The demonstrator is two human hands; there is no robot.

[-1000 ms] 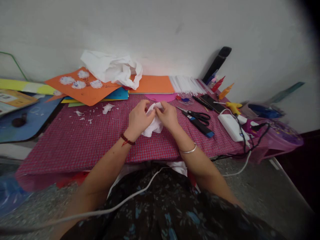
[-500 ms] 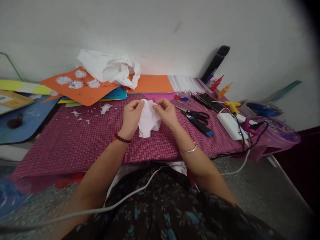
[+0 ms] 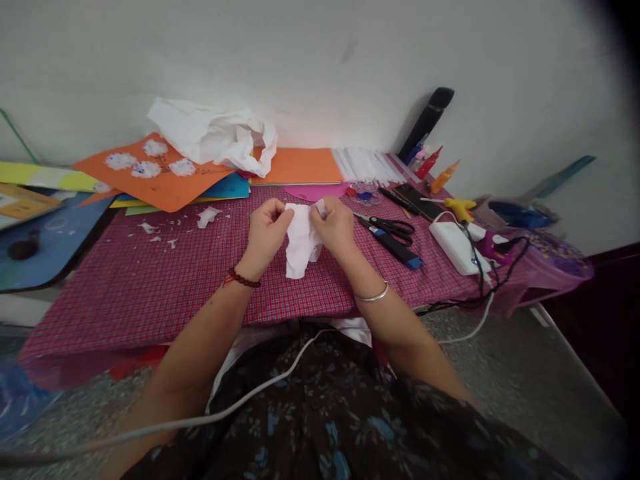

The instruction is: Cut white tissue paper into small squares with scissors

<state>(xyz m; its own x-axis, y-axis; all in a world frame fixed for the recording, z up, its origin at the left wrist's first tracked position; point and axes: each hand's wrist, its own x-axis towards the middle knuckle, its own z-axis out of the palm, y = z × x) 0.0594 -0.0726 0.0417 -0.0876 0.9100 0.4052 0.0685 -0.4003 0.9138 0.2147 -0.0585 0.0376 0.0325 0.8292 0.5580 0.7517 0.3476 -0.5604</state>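
Observation:
A small piece of white tissue paper (image 3: 301, 241) hangs between my two hands above a red checked cloth (image 3: 165, 283) on the table. My left hand (image 3: 267, 230) pinches its upper left edge with closed fingers. My right hand (image 3: 335, 227) pinches the upper right edge, fingers curled. The lower part of the paper hangs loose toward the cloth. My left wrist carries a dark bead bracelet, my right a silver bangle.
Black scissors (image 3: 395, 229), a blue-tipped tool (image 3: 397, 248) and a white power bank (image 3: 454, 239) with cables lie to the right. Orange card (image 3: 155, 175) with white flowers, a crumpled white bag (image 3: 213, 133) and tissue scraps (image 3: 207, 215) sit at the back left. Glue bottles (image 3: 435, 172) stand near the wall.
The bunched paper has been pulled open and lifted a little between my hands; it now hangs flatter and longer. Both hands stay at the same spot.

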